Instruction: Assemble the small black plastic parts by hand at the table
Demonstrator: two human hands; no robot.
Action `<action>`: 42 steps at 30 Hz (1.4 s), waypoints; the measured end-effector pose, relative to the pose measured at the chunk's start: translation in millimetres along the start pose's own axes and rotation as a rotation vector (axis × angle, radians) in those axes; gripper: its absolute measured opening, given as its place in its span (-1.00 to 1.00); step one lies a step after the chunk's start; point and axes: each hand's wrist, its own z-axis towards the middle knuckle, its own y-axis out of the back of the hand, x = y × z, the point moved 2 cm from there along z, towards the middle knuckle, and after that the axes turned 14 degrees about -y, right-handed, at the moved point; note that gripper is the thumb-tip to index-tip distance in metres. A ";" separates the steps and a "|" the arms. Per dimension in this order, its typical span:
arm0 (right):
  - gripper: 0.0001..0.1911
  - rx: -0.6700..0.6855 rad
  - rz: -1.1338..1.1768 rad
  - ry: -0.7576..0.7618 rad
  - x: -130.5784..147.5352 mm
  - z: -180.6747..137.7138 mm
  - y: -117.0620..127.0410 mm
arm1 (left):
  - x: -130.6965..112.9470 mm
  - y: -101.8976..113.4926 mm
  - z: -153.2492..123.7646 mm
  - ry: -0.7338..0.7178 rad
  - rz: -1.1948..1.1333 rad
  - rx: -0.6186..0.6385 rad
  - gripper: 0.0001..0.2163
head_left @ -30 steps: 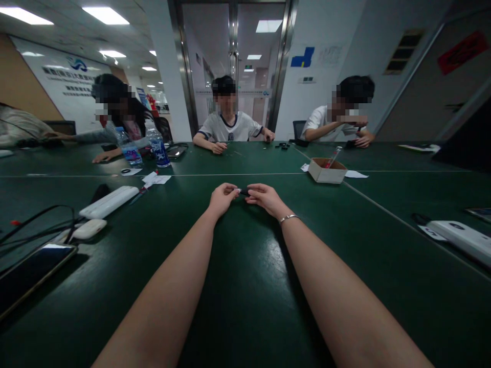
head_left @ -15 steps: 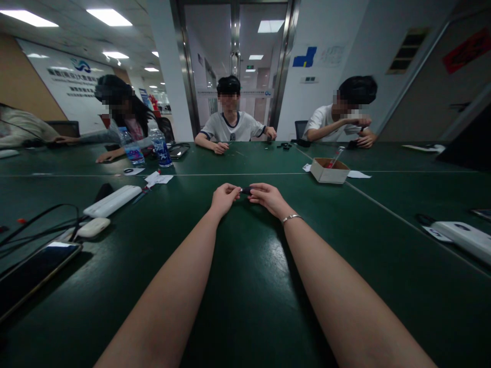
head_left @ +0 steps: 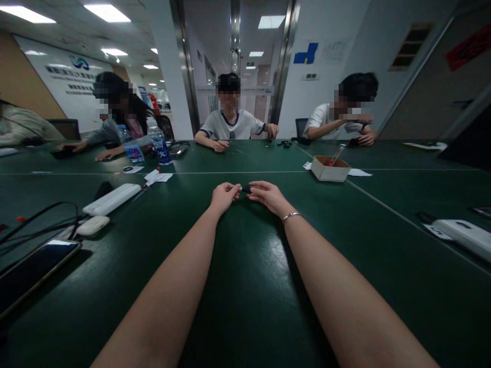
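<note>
Both my hands meet over the middle of the table, pinching a small black piece with a silvery end (head_left: 246, 189). The fingertips of my left hand (head_left: 224, 197) close on the silvery end at its left. From the other side, my right hand (head_left: 268, 195) grips the dark body between thumb and fingers. Fingers cover much of the piece, and its exact kind is too small to make out. A silver bracelet (head_left: 292, 216) circles my right wrist.
Beyond my hands stands an open box (head_left: 330, 173) with a red-marked tube in it. Plastic bottles (head_left: 160, 145), papers and a white power strip (head_left: 112, 199) lie leftward, near a phone (head_left: 36, 273) and cables. Several people sit across the green table (head_left: 245, 276).
My hands stay almost in place, still on the black piece, and slightly more of its silvery end shows. At far left, a person's hand has shifted with a dark object beneath it.
</note>
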 end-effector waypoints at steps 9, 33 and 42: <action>-0.81 0.014 -0.004 -0.021 -0.2 0.0 2.2 | 1.5 1.7 0.3 0.032 0.081 0.052 -0.73; -0.77 0.053 -0.013 -0.025 3.0 -6.0 -0.7 | -9.2 4.0 -3.7 0.006 0.354 0.162 -0.53; -0.88 0.024 0.000 -0.070 2.3 -3.4 -1.0 | -3.1 3.1 -2.8 -0.025 0.246 0.148 -0.58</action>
